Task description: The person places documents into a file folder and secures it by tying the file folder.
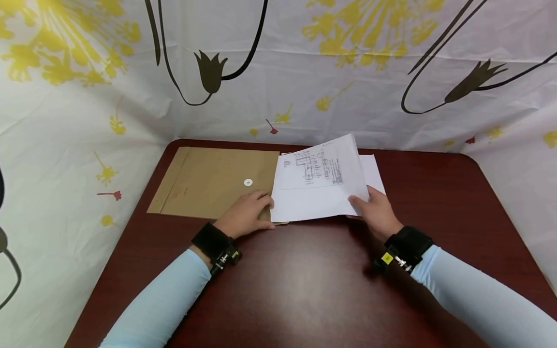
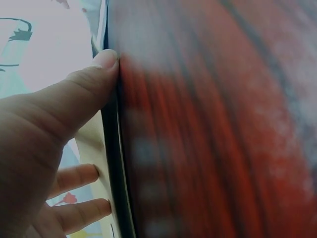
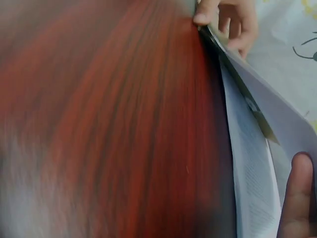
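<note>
paper (image 1: 314,203) pinched by the right hand (image 1: 377,212) is best held flat while the left hand (image 1: 247,215), half-curled, grips the brown envelope (image 1: 213,179) near its right corner.

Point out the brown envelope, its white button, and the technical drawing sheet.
Brown envelope (image 1: 215,180): head view, bare upper face.
White button (image 1: 248,182): head view, disc centre.
Technical drawing sheet (image 1: 320,186): head view, middle of page.

In the head view, the lettering (image 1: 336,169) on the upper sheet (image 1: 315,200) is too small to read. The upper sheet covers the left part of the lower sheet (image 1: 374,169) and hides part of the right hand (image 1: 379,212). The red mark (image 1: 179,193) on the envelope (image 1: 217,176) is illegible. The bottom frame edge cuts off the tabletop (image 1: 300,290).
</note>
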A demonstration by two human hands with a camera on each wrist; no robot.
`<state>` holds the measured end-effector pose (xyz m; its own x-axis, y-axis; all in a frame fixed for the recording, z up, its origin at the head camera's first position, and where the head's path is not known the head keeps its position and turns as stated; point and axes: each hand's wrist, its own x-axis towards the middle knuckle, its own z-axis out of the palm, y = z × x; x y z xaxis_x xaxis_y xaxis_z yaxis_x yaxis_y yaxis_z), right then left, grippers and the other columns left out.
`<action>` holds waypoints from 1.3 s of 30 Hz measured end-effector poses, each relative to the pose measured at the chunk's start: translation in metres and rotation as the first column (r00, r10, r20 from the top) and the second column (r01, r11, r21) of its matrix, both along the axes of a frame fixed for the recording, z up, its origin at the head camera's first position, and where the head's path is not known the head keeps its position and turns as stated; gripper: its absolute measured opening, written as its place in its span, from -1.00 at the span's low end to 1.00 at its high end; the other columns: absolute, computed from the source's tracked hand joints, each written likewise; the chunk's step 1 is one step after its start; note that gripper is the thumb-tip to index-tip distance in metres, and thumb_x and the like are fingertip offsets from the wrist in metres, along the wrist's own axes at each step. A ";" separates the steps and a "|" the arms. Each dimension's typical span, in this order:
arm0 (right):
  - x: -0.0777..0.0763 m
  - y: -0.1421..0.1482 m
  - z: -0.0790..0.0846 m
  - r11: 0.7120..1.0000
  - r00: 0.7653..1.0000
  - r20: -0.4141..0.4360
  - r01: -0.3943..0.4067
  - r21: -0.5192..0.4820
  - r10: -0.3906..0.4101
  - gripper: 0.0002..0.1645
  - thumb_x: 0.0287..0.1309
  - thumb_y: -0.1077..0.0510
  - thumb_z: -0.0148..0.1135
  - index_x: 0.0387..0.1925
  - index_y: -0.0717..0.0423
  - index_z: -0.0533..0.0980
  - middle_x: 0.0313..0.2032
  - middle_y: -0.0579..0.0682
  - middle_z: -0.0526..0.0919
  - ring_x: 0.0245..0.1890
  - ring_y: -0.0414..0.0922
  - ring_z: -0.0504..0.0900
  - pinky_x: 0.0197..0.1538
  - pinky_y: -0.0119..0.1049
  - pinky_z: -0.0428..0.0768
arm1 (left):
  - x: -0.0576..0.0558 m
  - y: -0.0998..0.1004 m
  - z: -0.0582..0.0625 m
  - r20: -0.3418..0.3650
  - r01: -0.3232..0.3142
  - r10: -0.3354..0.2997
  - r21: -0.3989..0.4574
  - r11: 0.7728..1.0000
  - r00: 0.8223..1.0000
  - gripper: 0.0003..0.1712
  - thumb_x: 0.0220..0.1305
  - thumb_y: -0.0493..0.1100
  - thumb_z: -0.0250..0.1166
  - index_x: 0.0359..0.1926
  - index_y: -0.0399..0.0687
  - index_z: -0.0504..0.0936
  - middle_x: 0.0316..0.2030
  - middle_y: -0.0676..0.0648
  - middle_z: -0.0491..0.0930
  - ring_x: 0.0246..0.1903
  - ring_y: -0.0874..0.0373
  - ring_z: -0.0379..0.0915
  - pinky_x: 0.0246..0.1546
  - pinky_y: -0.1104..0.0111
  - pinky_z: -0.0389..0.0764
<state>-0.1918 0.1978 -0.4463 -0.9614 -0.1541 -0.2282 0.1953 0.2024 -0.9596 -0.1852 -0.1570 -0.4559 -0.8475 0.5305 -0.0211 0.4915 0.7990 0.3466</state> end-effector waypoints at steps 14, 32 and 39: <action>0.002 -0.011 -0.012 0.995 0.991 0.096 -0.086 -0.058 0.091 -0.44 0.56 0.06 -0.08 0.45 0.19 0.22 0.20 0.22 0.49 -0.12 -0.21 0.69 -0.16 -0.25 0.67 | 0.000 0.001 -0.001 0.024 -0.029 0.030 -0.018 0.999 0.999 -0.44 0.10 0.27 0.47 -0.03 0.08 0.53 0.16 -0.04 0.48 0.14 0.05 0.42 0.20 0.20 0.46; -0.001 0.008 -0.010 0.997 0.992 0.112 -0.062 0.037 0.058 -0.47 0.49 0.09 0.06 0.32 0.34 0.34 -0.08 0.05 0.68 -0.40 -0.23 0.61 -0.37 -0.33 0.61 | -0.001 -0.001 0.002 0.059 0.006 -0.006 0.009 1.000 0.998 -0.46 0.06 0.20 0.51 -0.12 0.05 0.49 0.17 -0.06 0.44 0.02 0.11 0.39 0.04 0.29 0.49; -0.002 0.002 -0.014 0.996 0.987 0.135 -0.087 0.002 0.086 -0.49 0.50 0.11 0.06 0.30 0.37 0.34 -0.11 0.02 0.69 -0.41 -0.23 0.62 -0.38 -0.36 0.60 | -0.001 0.000 0.000 0.047 0.016 -0.017 0.017 1.000 0.999 -0.47 0.03 0.21 0.52 -0.15 0.07 0.48 0.05 0.01 0.44 -0.08 0.14 0.37 -0.03 0.32 0.48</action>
